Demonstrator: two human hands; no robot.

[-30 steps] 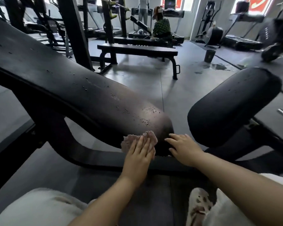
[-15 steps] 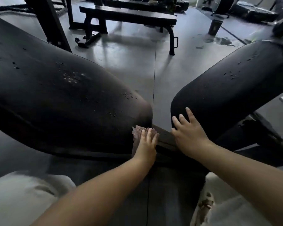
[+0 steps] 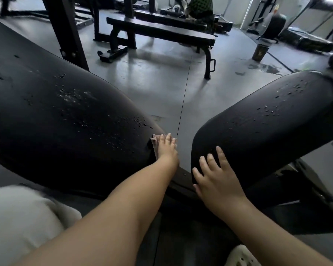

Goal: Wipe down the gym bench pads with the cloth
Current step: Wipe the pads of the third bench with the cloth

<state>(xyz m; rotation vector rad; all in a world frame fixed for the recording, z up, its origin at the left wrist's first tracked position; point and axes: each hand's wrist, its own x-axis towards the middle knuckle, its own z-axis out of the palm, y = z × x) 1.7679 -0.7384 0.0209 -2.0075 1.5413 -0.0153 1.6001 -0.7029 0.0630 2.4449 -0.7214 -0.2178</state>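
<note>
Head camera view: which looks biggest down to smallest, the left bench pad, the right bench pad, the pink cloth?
1. Left bench pad, though nearness may exaggerate it.
2. Right bench pad.
3. Pink cloth, mostly hidden under the left hand.

cloth [image 3: 154, 145]: mostly hidden under left hand [image 3: 166, 148]
left pad [image 3: 56, 120]: cut by frame edge
shoe [image 3: 238, 256]: cut off at bottom

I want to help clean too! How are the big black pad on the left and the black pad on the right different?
The long black pad on the left has the pink cloth pressed on its end by the left hand; the shorter black pad on the right has only the bare right hand resting on it. The left pad shows more droplets. Both are black, rounded and spotted with drops.
</note>
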